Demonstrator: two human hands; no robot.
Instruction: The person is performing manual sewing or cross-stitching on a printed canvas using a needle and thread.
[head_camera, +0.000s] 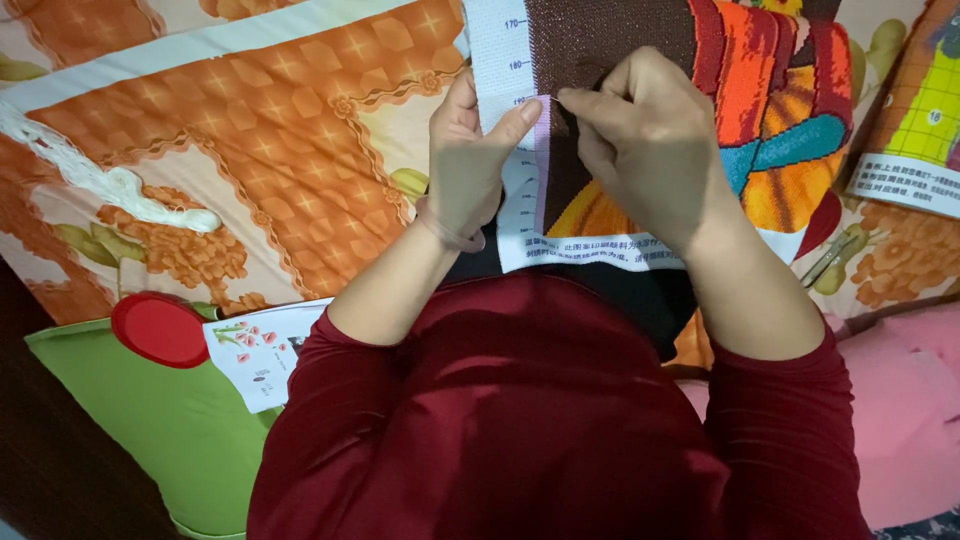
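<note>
The left hand (465, 170) pinches the white ruled edge of the multicoloured cross-stitch canvas (760, 110), thumb pressed on top. The right hand (640, 140), just beside it, has its fingertips closed together on the brown stitched area; whether they hold a needle cannot be told. The canvas lies over the lap, on an orange patterned bedspread (260, 130). A skein of white thread (100, 175) lies far left.

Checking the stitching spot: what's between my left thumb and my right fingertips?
In the head view, only a narrow strip of the cross-stitch canvas, its pale edge; left hand and right hand nearly meet.
</note>
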